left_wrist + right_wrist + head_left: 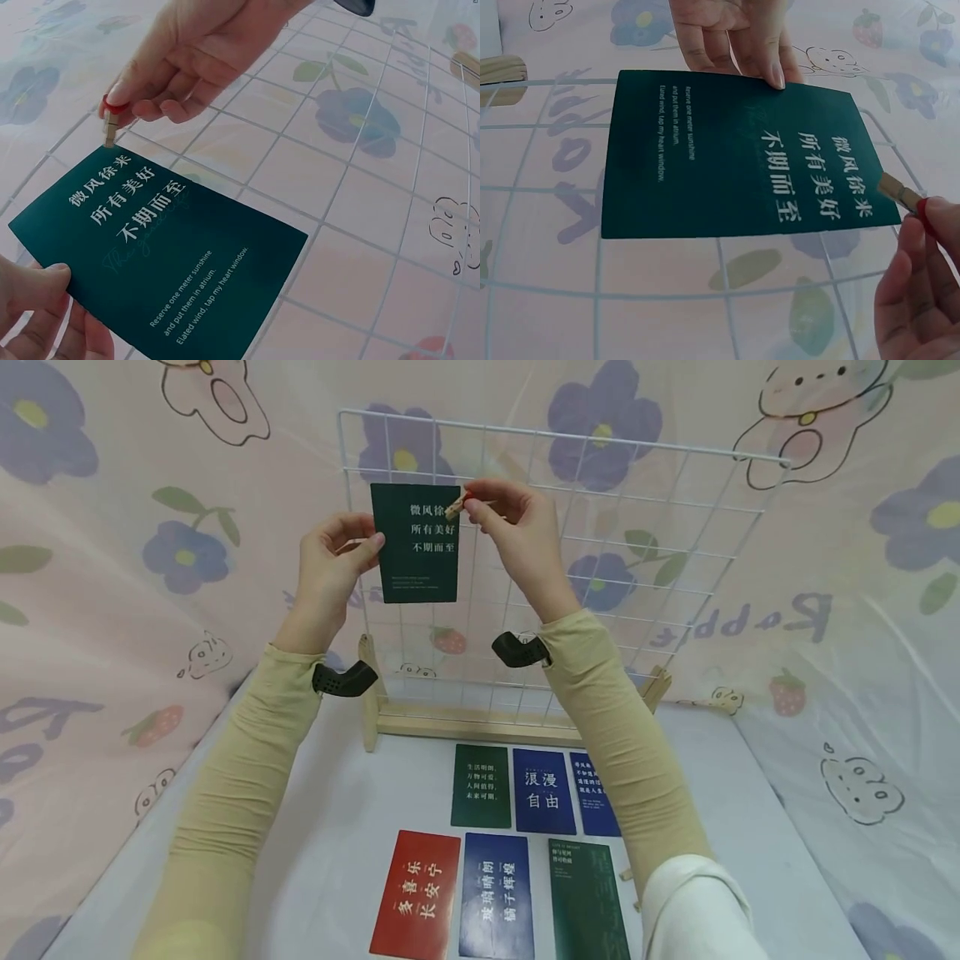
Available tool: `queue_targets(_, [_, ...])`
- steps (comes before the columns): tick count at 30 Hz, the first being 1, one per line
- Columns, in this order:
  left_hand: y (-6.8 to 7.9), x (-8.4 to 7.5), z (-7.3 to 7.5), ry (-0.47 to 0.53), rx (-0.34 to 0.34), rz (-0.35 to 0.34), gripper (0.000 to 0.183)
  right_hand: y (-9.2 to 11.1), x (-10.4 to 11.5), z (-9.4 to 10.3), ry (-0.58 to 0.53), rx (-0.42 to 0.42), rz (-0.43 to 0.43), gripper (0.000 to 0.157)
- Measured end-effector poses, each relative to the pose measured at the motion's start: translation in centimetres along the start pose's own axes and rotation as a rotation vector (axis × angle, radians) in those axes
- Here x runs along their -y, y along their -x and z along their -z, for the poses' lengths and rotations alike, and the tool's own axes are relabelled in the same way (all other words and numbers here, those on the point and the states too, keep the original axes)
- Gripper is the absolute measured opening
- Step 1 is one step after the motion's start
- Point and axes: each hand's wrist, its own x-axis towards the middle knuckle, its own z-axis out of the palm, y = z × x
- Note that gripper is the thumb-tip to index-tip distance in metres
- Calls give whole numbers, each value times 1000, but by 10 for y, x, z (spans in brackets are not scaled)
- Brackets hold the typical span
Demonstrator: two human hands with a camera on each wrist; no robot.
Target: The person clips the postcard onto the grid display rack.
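Note:
A dark green card (417, 545) with white lettering is held up against the upper left of a white wire grid (600, 518). My left hand (333, 572) pinches its left edge, thumb on the front and fingers behind. My right hand (525, 531) pinches a small wooden clothespin (455, 508) with a red piece on it, at the card's upper right corner. In the right wrist view the clothespin (900, 193) overlaps the card's edge; whether it grips the grid wire there, I cannot tell.
The grid stands in a wooden base (480, 727). On the white table lie several cards, among them a red card (416, 893), a blue card (497, 893) and a green card (480, 785). Small wooden pieces show partly beside my right sleeve. A patterned cloth hangs behind.

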Motion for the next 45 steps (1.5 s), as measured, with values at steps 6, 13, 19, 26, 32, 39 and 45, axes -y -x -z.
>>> queue_targets(6, [-4, -3, -2, -7, -2, -18, 14, -7, 6, -2, 33, -2, 52, 20])
queue_targets(13, [-5, -4, -4, -10, -8, -23, 15, -11, 6, -7, 30, -17, 51, 19])
queue_targets(19, [-6, -3, -6, 5, -14, -6, 16, -12, 8, -11, 71, -26, 46, 19])
queue_targets(26, [-10, 0, -5, 35, -18, -17, 16, -17, 8, -12, 109, -35, 47, 20])
queue_targets(32, [-12, 0, -3, 53, -15, -16, 16, -26, 1, -15, 153, -41, 78, 21])
queue_targets(39, [-13, 0, -3, 55, -16, -12, 16, -25, 9, -19, 167, -54, 94, 19])
queue_targets(45, [-13, -2, -1, 37, -15, -2, 16, -37, -6, -24, 181, -58, 109, 20])
